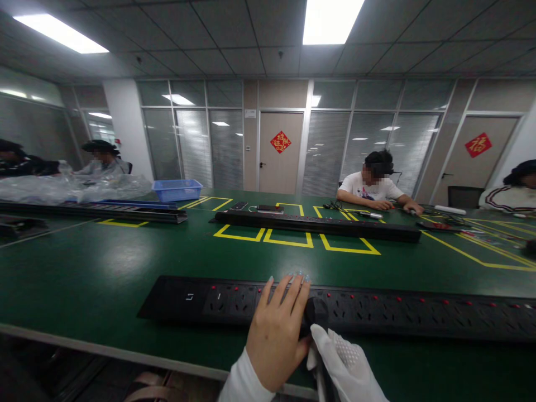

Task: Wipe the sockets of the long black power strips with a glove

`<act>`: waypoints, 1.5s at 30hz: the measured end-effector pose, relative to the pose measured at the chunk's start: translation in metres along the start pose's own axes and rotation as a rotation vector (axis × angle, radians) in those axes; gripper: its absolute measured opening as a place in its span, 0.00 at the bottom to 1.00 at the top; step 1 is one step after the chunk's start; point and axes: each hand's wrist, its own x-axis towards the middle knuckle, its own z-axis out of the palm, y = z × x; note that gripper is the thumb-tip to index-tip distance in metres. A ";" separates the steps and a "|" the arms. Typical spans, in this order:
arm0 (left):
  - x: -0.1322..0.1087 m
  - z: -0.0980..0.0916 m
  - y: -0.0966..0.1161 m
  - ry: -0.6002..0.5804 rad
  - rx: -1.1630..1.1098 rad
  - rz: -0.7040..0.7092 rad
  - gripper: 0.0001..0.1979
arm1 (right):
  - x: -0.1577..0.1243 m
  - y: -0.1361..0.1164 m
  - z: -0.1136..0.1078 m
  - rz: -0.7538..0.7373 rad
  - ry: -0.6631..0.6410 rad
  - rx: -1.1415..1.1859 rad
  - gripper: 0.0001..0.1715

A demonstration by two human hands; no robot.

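Lying along near edge of table [92,307]: blk power strip [397,312]. L hand [274,329] flat on it, fingers slightly spread, prob. to stop sliding; gloved R hand [347,363] curled round blk plug [317,314] at sockets [240,301], presumably for control.

I count two grips of my own, a left grip [278,329] and a right grip [347,360]; one black plug [317,312] and one near power strip [397,312]; one farther power strip [326,224]. Beyond these I see one bench [113,262], one blue basket [178,191], two doors [272,176] [463,167], two red signs [280,142] [478,146], two ceiling lights [61,32] [333,21] and four other people [371,190] [508,200] [104,166] [31,166].
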 end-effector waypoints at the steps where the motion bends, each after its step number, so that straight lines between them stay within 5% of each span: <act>1: 0.000 0.000 0.000 0.000 0.000 -0.002 0.36 | 0.001 0.001 0.001 0.023 -0.006 0.006 0.32; 14: 0.000 0.000 -0.001 0.006 0.015 0.007 0.35 | 0.001 -0.003 0.001 0.033 0.008 -0.013 0.32; 24: -0.001 0.001 0.000 -0.001 0.005 0.005 0.36 | 0.009 0.025 0.002 0.068 -0.095 -0.066 0.35; 45: -0.001 0.001 0.000 0.012 -0.010 0.011 0.36 | 0.007 0.018 -0.004 0.051 -0.131 -0.135 0.36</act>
